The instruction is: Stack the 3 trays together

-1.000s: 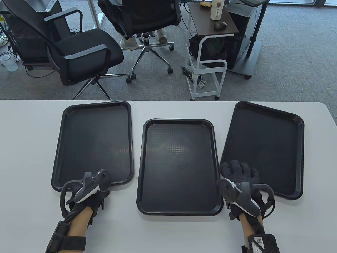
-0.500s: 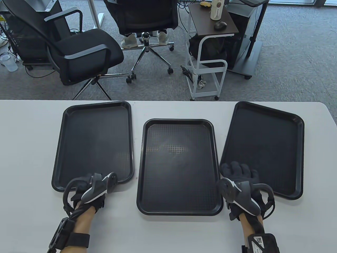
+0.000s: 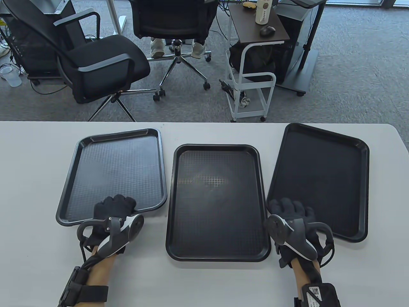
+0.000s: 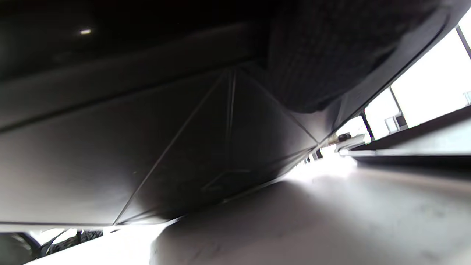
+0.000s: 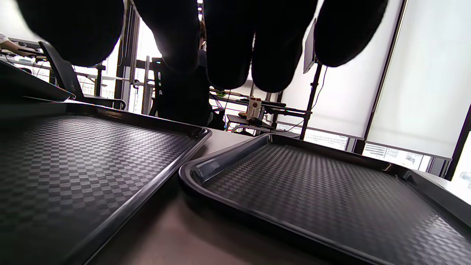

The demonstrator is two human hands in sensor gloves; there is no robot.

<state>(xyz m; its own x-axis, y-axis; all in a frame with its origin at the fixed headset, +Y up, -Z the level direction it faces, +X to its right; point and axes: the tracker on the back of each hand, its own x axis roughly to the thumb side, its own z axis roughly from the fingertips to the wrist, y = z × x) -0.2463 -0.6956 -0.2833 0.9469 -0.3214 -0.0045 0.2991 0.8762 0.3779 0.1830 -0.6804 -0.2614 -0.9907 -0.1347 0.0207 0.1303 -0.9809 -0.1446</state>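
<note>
The left hand (image 3: 112, 213) is gripping the near edge of the left tray (image 3: 111, 166), tilting it up. The right hand (image 3: 292, 220) is hovering with loosely open fingers (image 5: 228, 44) over the right tray (image 3: 322, 179).

Three black trays lie across a white table (image 3: 38, 179): the left tray (image 3: 111, 169), at the frame's left, shows a fine grey-black checkered texture under the light; the middle tray (image 3: 217, 198), at centre, carries the same checker pattern, brightest in a small patch near its middle; the right tray (image 3: 322, 172), at the frame's right, reads as nearly plain black from above, though the right wrist view shows its woven check (image 5: 312, 184). Both hands, the left hand (image 3: 113, 211) and right hand (image 3: 289, 212), wear black gloves under grey-and-white trackers. At upper left, a black office chair (image 3: 96, 60) stands on grey carpet (image 3: 351, 80); at upper centre, a white cart (image 3: 252, 92) bears a dark brown top.
</note>
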